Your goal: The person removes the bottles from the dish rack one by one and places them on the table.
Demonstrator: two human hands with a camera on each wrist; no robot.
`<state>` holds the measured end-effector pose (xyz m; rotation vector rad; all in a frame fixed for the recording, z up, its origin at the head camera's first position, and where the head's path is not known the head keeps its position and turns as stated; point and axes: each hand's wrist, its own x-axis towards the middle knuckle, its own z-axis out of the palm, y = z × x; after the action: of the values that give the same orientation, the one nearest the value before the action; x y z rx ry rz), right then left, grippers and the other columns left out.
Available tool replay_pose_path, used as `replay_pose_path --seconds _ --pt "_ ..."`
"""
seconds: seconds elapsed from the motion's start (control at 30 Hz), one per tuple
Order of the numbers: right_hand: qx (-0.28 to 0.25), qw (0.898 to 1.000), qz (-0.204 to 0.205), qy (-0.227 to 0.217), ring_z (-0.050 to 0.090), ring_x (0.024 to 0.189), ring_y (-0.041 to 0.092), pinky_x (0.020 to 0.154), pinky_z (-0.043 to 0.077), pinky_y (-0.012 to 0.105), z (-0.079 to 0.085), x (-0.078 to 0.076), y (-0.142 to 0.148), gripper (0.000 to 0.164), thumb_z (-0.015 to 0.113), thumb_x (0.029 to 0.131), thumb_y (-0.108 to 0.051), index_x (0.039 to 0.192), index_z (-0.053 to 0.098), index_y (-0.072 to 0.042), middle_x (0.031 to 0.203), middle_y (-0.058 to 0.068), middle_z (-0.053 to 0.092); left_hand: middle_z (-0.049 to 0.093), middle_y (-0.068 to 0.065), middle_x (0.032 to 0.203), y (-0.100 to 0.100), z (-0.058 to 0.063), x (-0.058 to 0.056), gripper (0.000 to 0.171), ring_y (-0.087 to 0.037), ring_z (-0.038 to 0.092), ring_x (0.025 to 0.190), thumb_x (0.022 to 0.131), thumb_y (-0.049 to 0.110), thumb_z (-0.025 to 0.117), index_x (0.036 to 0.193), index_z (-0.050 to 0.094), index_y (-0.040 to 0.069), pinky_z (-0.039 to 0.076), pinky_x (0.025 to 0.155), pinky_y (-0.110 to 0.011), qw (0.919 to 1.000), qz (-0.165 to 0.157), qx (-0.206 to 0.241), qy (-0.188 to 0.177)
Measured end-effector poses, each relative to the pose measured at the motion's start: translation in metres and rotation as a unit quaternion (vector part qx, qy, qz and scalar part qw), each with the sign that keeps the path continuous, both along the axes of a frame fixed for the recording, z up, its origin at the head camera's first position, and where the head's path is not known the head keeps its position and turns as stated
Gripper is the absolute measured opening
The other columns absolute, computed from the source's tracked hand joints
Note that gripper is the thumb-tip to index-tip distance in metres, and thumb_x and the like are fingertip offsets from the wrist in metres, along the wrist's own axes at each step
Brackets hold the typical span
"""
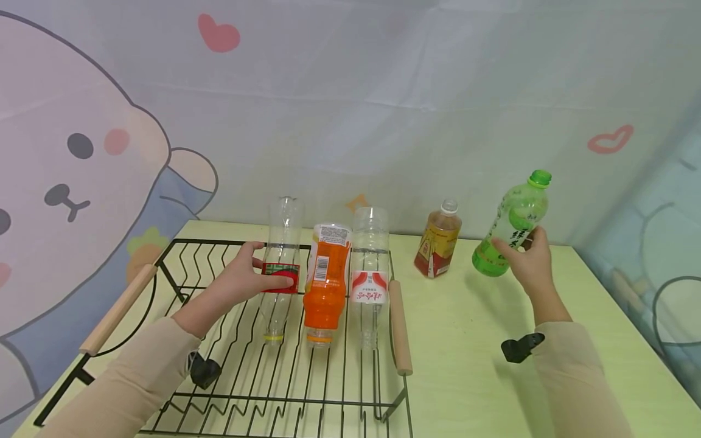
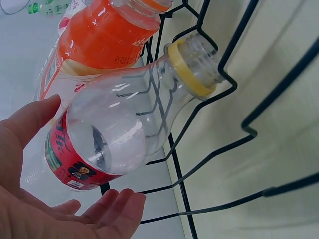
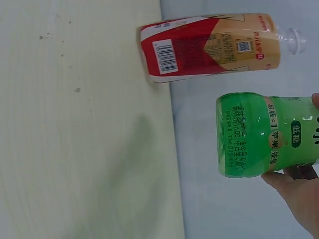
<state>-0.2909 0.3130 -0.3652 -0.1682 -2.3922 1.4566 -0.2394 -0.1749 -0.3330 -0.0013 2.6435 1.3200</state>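
A clear plastic bottle [image 1: 282, 243] with a red and green label stands upside down in the black wire rack [image 1: 323, 401], its yellow-ringed neck [image 2: 189, 69] down between the wires. My left hand [image 1: 243, 277] is spread around its label, thumb on one side and loosely extended fingers [image 2: 117, 211] on the other. My right hand [image 1: 526, 261] grips a green drink bottle [image 1: 515, 216] around its lower half. That bottle is uncapped, tilted with its neck to the upper right, and its base [image 3: 234, 134] shows raised over the table in the right wrist view.
Beside the clear bottle, an orange bottle [image 1: 325, 286] and a clear bottle with a red-and-white label [image 1: 369, 286] also stand inverted in the rack. Wooden handles [image 1: 401, 328] flank it. A red and yellow bottle [image 1: 438, 240] stands upright by the table's back edge, near the curtain [image 1: 383, 121].
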Motion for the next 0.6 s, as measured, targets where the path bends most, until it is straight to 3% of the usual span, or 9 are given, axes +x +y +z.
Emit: replay_pose_path --seconds 0.6 --pt "0.000 1.000 -0.013 -0.023 0.035 0.132 0.038 0.102 0.037 0.053 -0.026 -0.006 0.001 0.083 0.062 0.091 -0.040 0.148 0.016 -0.002 0.147 0.020 0.030 0.046 -0.026 0.127 0.001 -0.007 0.000 0.090 -0.038 0.052 0.109 0.085 0.033 0.073 0.147 0.015 0.002 0.048 0.089 -0.047 0.9996 0.000 0.028 -0.003"
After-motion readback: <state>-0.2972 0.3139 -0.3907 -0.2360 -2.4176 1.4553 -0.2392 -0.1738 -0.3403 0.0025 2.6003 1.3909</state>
